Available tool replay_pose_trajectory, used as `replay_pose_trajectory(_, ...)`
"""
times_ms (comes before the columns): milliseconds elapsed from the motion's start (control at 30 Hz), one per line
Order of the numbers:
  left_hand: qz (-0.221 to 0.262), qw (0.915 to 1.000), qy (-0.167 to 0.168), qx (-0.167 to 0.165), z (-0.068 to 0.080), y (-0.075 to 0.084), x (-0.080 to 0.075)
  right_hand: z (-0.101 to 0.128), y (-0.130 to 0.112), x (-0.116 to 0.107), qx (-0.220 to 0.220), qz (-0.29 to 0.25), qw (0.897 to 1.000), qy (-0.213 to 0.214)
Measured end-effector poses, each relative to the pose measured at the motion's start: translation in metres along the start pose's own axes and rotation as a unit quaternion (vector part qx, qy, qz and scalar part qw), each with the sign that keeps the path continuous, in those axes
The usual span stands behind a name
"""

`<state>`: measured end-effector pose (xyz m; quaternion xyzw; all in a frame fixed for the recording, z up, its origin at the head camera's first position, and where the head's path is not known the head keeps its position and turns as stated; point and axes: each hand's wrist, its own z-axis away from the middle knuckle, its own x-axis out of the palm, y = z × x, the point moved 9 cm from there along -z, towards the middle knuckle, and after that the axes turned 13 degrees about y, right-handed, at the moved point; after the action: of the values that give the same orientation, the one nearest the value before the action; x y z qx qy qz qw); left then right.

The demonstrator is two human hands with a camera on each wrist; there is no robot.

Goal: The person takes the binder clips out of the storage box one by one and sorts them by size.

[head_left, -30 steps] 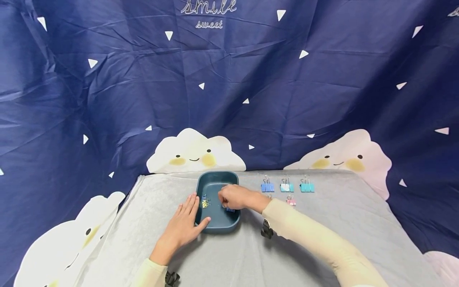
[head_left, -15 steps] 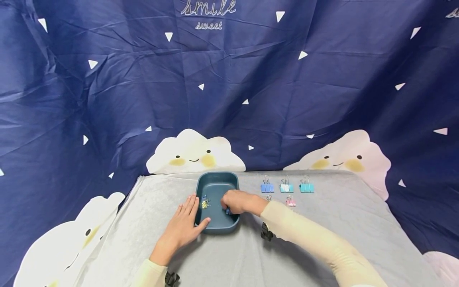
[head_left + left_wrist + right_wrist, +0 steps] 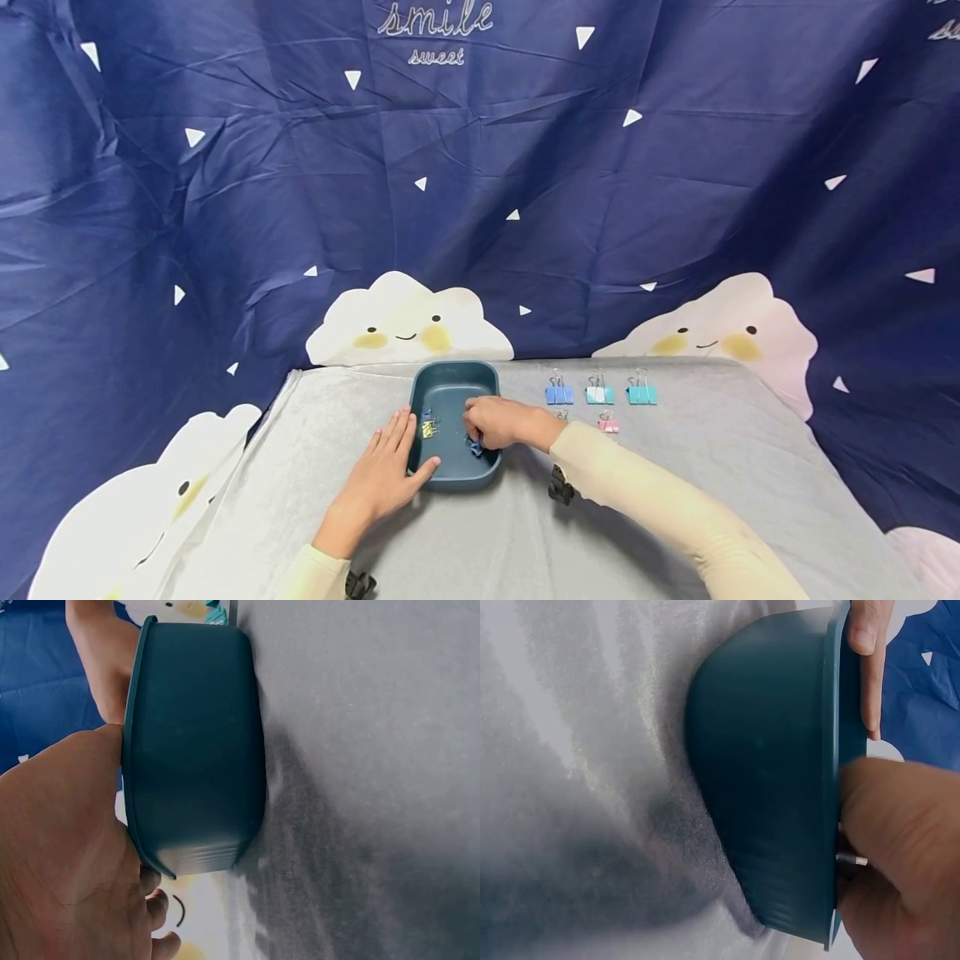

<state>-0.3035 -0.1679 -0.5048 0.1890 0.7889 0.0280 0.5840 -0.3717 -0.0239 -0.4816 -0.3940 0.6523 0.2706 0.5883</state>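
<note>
A dark teal tray [image 3: 450, 379] sits on the grey cloth. My left hand [image 3: 384, 473] lies flat against its left side, fingers straight and thumb on the near rim; the left wrist view shows the palm [image 3: 60, 847] beside the tray wall [image 3: 195, 742]. My right hand [image 3: 493, 422] is curled inside the tray's right part and pinches a small blue binder clip [image 3: 474, 448]. In the right wrist view the clip's wire handle [image 3: 852, 859] pokes out from that hand [image 3: 900, 847] above the tray wall [image 3: 765, 795]. Small yellow and blue clips [image 3: 428, 426] lie in the tray's left part.
To the right of the tray stand a blue clip [image 3: 558, 392], a white-and-teal clip [image 3: 599, 392] and a teal clip [image 3: 642, 392] in a row. A small pink clip [image 3: 608, 425] lies in front of them. A dark blue cloud-print cloth [image 3: 480, 208] hangs behind the table.
My right hand has sunk a little toward the near right part of the tray, keeping the blue clip. The left hand has stayed where it was.
</note>
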Motion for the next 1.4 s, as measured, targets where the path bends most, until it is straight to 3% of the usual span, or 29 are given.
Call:
replay_pose_trajectory(300, 0.003, 1.0000, 0.004, 0.000, -0.001, 0.001, -0.001, 0.001, 0.006, 0.000, 0.015, -0.036, 0.999, 0.005)
replay_pose_trajectory(500, 0.008, 0.9999, 0.006, -0.004, 0.000, 0.002, -0.002, 0.004, 0.004, -0.005, -0.005, -0.072, 0.997, 0.030)
replay_pose_trajectory(833, 0.001, 1.0000, 0.001, -0.002, 0.000, 0.002, 0.000, 0.008, 0.002, -0.005, -0.037, -0.080, 0.995, 0.041)
replay_pose_trajectory(1067, 0.006, 1.0000, -0.001, -0.001, 0.000, 0.001, 0.001, 0.010, 0.002, -0.012, -0.062, -0.079, 0.992, 0.077)
replay_pose_trajectory(1400, 0.005, 1.0000, 0.000, 0.000, 0.000, 0.001, 0.002, 0.014, 0.005, -0.021, -0.054, -0.100, 0.989, 0.092)
